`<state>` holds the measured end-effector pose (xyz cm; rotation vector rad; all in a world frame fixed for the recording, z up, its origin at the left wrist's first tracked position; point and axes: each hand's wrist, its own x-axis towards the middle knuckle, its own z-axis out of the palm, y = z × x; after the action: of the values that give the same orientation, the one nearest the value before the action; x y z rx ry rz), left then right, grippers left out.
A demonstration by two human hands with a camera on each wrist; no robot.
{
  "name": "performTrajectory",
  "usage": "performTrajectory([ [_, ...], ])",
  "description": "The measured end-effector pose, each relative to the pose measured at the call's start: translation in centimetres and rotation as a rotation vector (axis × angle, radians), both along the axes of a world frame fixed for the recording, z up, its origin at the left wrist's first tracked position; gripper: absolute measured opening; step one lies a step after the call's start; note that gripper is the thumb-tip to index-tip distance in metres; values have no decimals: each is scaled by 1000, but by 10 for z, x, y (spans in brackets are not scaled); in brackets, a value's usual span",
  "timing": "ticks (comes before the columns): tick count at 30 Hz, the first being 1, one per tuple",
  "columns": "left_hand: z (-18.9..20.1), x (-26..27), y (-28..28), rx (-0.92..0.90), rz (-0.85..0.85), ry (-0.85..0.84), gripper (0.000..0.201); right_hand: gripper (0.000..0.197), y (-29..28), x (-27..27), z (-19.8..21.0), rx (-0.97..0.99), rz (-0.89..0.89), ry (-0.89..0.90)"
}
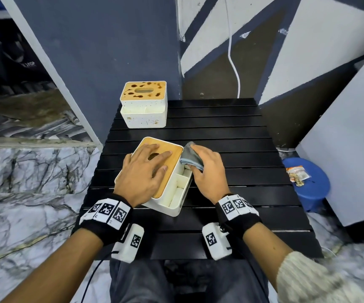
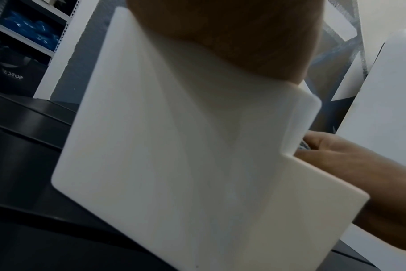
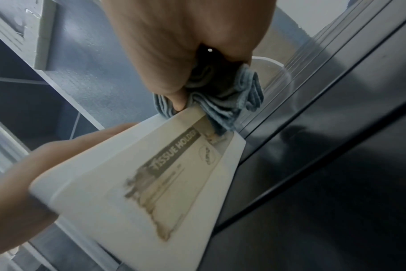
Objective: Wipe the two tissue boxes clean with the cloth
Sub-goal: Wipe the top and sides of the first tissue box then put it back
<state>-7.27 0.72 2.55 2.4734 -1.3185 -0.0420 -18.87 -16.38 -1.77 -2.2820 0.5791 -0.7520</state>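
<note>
A white tissue box [image 1: 177,192] with a wooden lid and side compartments lies near me on the black slatted table [image 1: 242,149]. My left hand [image 1: 142,171] rests flat on its lid, fingers spread. My right hand [image 1: 207,169] grips a bunched blue-grey cloth [image 1: 191,155] against the box's right far corner. In the right wrist view the cloth [image 3: 223,97] touches the edge of the box [image 3: 137,192], which bears a worn "TISSUE HOLDER" label. The left wrist view is filled by the box's white side [image 2: 174,155]. A second white tissue box [image 1: 144,104], its wooden lid stained with brown blotches, stands at the table's far left.
A blue stool [image 1: 308,182] with a snack packet on it stands to the right of the table. White and dark panels lean against the wall behind and to the right. A white cable [image 1: 233,62] hangs down the wall. Marble floor lies left.
</note>
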Motion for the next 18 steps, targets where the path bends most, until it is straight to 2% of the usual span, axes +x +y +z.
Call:
performTrajectory([
  [5,-1,1,0,3,0,3,55,56,21,-14,-3,-66,27,-83],
  [12,2,-1,-3,30,4,4,61,57,12,-3,8,78,38,-11],
  [18,2,-5,-9,65,56,-28,57,57,37,-29,7,104,104,-47],
])
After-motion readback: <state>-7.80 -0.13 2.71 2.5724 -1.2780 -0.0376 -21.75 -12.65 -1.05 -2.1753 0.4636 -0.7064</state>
